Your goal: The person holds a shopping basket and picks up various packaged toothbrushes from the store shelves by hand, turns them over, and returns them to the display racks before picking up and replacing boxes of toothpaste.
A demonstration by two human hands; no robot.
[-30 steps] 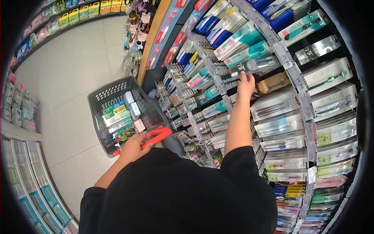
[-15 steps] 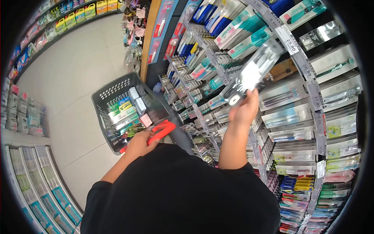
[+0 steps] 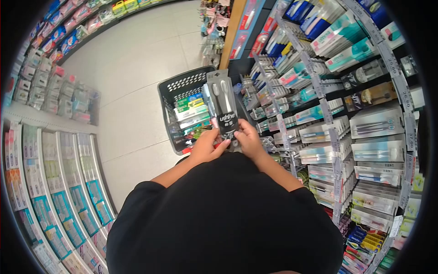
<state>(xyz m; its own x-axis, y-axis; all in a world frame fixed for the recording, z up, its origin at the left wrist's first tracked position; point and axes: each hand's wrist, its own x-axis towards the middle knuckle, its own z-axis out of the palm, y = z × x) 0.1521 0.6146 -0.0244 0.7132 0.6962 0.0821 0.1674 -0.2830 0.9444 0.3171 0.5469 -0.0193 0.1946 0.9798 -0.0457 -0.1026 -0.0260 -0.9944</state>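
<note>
A pack of two white toothbrushes (image 3: 224, 101), clear above and black at the bottom, is upright in front of me, over the right part of the shopping basket (image 3: 162, 98). My right hand (image 3: 249, 140) grips its lower right edge, thumb on the front. At the lower left corner, my left hand (image 3: 205, 147) pinches the pack with its thumb on the edge. Bits of the basket's red handle (image 3: 187, 150) show beside my left hand; whether that hand also bears the handle is hidden. Green and yellow boxes (image 3: 191, 109) lie in the basket.
Racks of hanging toothbrush packs (image 3: 378, 125) with price strips (image 3: 396, 68) rise close on my right. White shelves of boxed goods (image 3: 59, 196) stand on the left. Tiled floor (image 3: 130, 91) runs between them, and a wooden panel edge (image 3: 232, 34) is beyond the basket.
My right hand has brought the toothbrush pack from the rack leftward to my front. The left hand has moved from the basket's red handle to the pack. The view has turned left.
</note>
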